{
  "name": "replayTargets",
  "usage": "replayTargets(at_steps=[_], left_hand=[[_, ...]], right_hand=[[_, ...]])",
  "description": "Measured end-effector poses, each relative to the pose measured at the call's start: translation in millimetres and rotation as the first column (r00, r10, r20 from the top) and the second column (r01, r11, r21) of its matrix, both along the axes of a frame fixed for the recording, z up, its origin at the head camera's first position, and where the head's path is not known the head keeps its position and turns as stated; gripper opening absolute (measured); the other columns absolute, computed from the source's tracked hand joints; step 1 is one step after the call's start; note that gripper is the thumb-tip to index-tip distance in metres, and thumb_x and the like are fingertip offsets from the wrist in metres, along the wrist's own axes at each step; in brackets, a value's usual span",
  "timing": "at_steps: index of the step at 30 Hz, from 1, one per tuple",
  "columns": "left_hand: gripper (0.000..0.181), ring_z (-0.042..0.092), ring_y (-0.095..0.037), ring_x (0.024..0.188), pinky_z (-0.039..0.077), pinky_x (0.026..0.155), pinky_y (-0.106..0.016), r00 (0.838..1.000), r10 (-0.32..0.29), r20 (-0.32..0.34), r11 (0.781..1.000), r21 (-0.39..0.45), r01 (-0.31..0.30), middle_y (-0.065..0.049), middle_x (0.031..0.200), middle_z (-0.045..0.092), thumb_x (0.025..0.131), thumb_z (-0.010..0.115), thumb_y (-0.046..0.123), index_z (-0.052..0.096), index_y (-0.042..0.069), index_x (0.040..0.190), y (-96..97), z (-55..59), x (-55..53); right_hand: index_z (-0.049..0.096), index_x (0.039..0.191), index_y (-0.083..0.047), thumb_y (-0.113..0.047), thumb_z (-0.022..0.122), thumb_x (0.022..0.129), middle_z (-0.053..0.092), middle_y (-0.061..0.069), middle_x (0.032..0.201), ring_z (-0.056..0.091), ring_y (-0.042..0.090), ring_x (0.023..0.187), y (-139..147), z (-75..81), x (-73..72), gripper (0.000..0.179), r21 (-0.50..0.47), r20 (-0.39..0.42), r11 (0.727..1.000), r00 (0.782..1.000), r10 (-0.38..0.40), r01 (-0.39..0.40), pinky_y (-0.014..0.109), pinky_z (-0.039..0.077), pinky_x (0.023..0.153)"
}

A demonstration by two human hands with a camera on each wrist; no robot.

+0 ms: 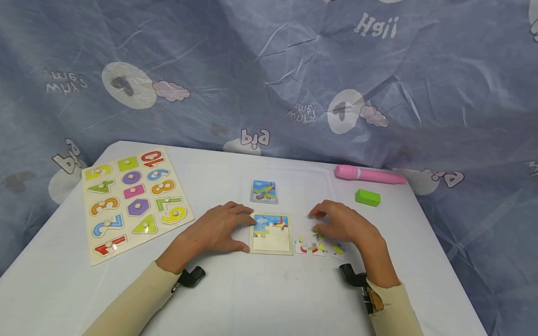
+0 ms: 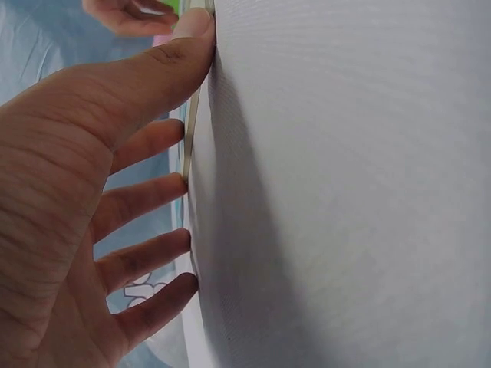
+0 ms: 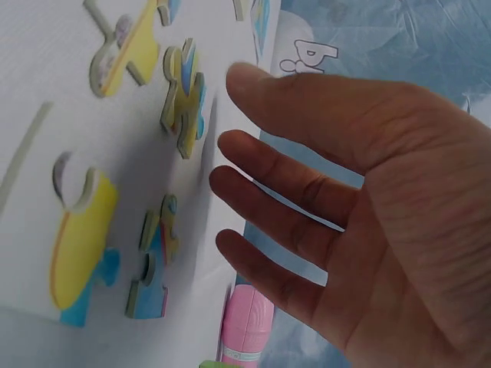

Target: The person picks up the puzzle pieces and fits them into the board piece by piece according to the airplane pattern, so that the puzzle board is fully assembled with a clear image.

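A small wooden jigsaw tray [image 1: 272,241] lies on the table, its upper part and left side filled with sky and airplane pieces, the rest bare wood. My left hand [image 1: 219,228] rests at its left side, thumb and fingers spread, thumb tip [image 2: 196,24] on the tray's edge. To the right of the tray lie several loose jigsaw pieces [image 1: 318,249] in yellow, red, blue and white. Over them hovers my right hand [image 1: 345,223], fingers loosely bent and nothing held. In the right wrist view, its fingertips stand beside a yellow-and-blue piece [image 3: 184,107].
Behind the tray lies a small airplane picture [image 1: 264,192]. A number-and-shape peg board [image 1: 122,186] is at the left. At the back right are a green block [image 1: 367,197] and a pink marker-shaped object [image 1: 371,174]. A patterned blue cloth [image 1: 252,70] hangs behind the table.
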State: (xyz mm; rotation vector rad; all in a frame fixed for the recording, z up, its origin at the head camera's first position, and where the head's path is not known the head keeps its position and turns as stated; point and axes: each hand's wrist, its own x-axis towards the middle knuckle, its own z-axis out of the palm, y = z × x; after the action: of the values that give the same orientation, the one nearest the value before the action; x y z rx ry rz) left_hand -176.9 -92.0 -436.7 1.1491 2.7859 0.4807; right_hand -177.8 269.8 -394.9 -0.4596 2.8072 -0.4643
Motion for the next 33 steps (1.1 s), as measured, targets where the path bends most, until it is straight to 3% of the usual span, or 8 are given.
replayTargets(at_steps=[14,33], left_hand=[[0.067,0.051,-0.029,0.145,0.049,0.112,-0.054,1.000,-0.001,-0.007,1.000,0.009,0.001,-0.002,0.157,0.059,0.083,0.090,0.057,0.072,0.025,0.139,-0.5,0.1,-0.3],[0.067,0.053,-0.029,0.142,0.051,0.111,-0.052,1.000,-0.008,-0.020,0.999,0.034,0.009,-0.002,0.155,0.060,0.082,0.090,0.057,0.073,0.024,0.138,-1.3,-0.3,0.0]], right_hand=[[0.079,0.125,-0.015,-0.024,0.089,0.090,0.071,-0.003,0.118,0.065,0.019,0.107,5,-3.7,6.1,0.038,-0.002,0.024,1.000,1.000,0.006,-0.006,0.045,0.055,0.097],[0.080,0.121,-0.020,-0.023,0.093,0.085,0.069,-0.006,0.117,0.062,0.016,0.105,15,-14.2,8.2,0.038,-0.050,-0.031,0.995,0.996,0.080,-0.081,0.044,0.055,0.096]])
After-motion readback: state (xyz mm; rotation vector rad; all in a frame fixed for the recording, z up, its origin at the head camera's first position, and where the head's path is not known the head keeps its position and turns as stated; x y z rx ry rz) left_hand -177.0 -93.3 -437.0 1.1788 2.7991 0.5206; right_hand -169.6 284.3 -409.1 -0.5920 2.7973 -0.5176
